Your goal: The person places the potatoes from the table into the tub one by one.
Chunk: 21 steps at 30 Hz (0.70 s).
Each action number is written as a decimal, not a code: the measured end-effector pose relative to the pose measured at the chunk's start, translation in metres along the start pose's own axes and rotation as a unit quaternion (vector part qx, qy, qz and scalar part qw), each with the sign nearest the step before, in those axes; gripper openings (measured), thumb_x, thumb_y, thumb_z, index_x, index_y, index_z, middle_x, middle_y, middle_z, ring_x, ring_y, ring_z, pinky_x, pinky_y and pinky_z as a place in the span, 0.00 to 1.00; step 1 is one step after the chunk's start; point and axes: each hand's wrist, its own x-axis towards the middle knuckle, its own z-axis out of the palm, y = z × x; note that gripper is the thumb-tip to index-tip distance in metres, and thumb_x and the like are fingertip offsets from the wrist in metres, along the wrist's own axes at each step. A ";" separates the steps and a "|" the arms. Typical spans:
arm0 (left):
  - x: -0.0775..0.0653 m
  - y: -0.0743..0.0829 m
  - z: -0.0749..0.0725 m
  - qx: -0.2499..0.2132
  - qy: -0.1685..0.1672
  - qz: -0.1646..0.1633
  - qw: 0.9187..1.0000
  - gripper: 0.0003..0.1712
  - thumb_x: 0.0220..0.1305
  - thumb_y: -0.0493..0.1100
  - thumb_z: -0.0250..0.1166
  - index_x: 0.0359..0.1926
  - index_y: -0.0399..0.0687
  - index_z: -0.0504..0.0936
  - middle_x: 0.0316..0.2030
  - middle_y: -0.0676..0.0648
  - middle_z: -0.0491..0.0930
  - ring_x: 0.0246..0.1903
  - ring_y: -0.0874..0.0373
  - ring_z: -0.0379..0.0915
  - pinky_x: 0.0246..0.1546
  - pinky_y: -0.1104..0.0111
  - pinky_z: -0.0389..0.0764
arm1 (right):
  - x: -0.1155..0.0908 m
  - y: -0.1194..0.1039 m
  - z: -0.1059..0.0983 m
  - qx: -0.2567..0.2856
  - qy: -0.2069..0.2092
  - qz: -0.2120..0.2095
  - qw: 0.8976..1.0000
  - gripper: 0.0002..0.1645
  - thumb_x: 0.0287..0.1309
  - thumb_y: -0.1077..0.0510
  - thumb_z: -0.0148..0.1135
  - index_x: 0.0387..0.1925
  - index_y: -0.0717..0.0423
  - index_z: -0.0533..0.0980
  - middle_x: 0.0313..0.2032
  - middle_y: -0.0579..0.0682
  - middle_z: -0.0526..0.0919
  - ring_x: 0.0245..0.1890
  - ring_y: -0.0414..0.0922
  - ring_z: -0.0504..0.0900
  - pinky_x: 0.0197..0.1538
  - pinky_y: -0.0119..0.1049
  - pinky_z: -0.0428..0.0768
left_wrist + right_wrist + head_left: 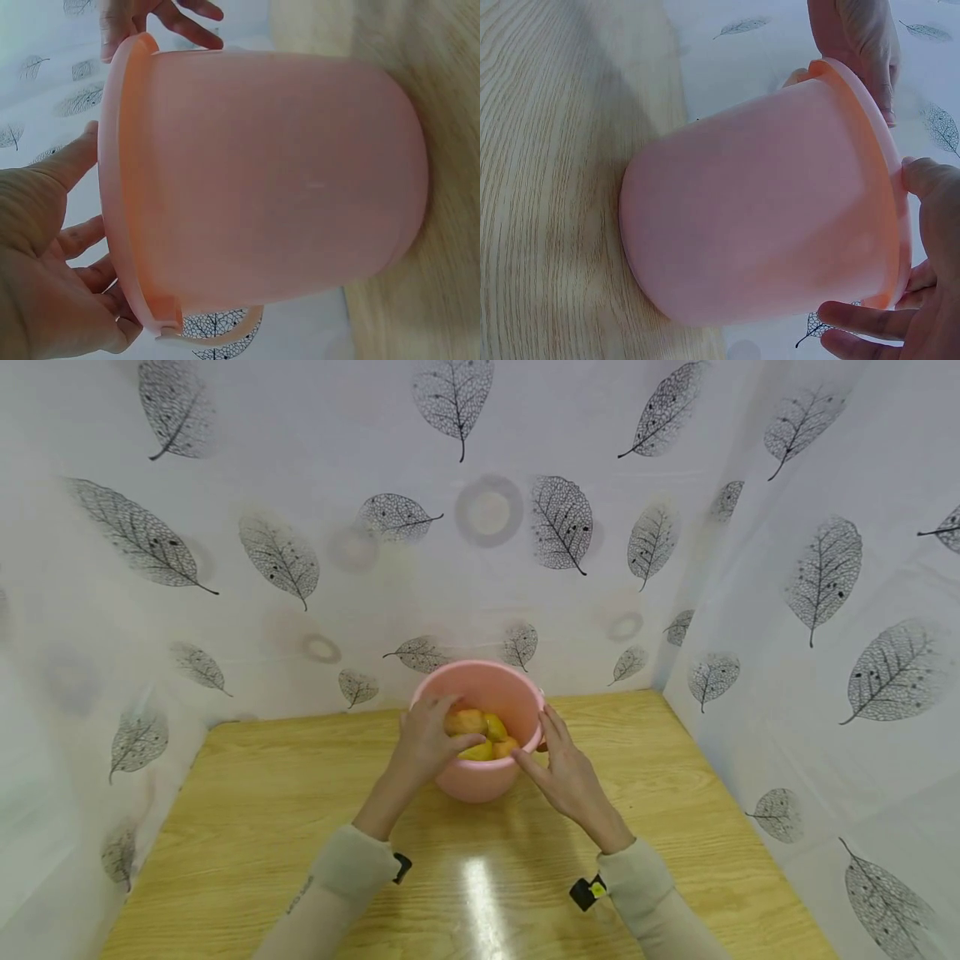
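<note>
A pink plastic bucket (476, 781) stands upright on the wooden table, with several yellow and orange fruits (495, 727) inside. My left hand (426, 739) reaches over the left rim, thumb and fingers spread apart above an orange-yellow fruit (467, 720). Whether it touches that fruit is hard to tell. In the left wrist view the bucket (277, 180) hides the fruits, and the left fingers partly pass behind the rim. At the right side, my right hand (573, 781) has its thumb on the rim and its fairly straight fingers along the outside of the bucket (757, 217).
The wooden table (292, 793) extends around the bucket. White sheets (337, 435) with a dark leaf print hang behind it and along both sides. A pale bucket handle (225, 334) hangs at the rim. Each forearm wears a dark wrist device (587, 892).
</note>
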 end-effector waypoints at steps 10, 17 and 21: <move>-0.004 -0.009 -0.004 -0.047 0.027 0.014 0.998 0.33 0.65 0.49 0.74 0.67 0.40 0.77 0.65 0.37 0.75 0.67 0.39 0.67 0.69 0.44 0.66 | 0.003 0.000 0.002 0.007 0.006 -0.007 1.000 0.51 0.73 0.37 0.57 0.81 0.59 0.49 0.80 0.57 0.51 0.54 0.55 0.82 0.46 0.52 0.84; -0.012 -0.023 -0.017 -0.020 0.040 0.021 0.999 0.28 0.74 0.48 0.66 0.68 0.39 0.76 0.62 0.35 0.75 0.62 0.40 0.71 0.65 0.46 0.73 | 0.004 0.002 -0.001 0.022 0.001 -0.005 1.000 0.53 0.72 0.40 0.61 0.82 0.58 0.46 0.81 0.58 0.45 0.74 0.61 0.62 0.69 0.64 0.69; -0.021 -0.029 -0.032 0.009 0.024 0.021 0.999 0.32 0.78 0.52 0.60 0.71 0.35 0.71 0.68 0.34 0.71 0.68 0.38 0.66 0.69 0.44 0.69 | 0.006 0.004 -0.009 0.014 -0.006 -0.011 1.000 0.54 0.72 0.42 0.61 0.82 0.60 0.44 0.81 0.60 0.44 0.80 0.60 0.47 0.76 0.64 0.53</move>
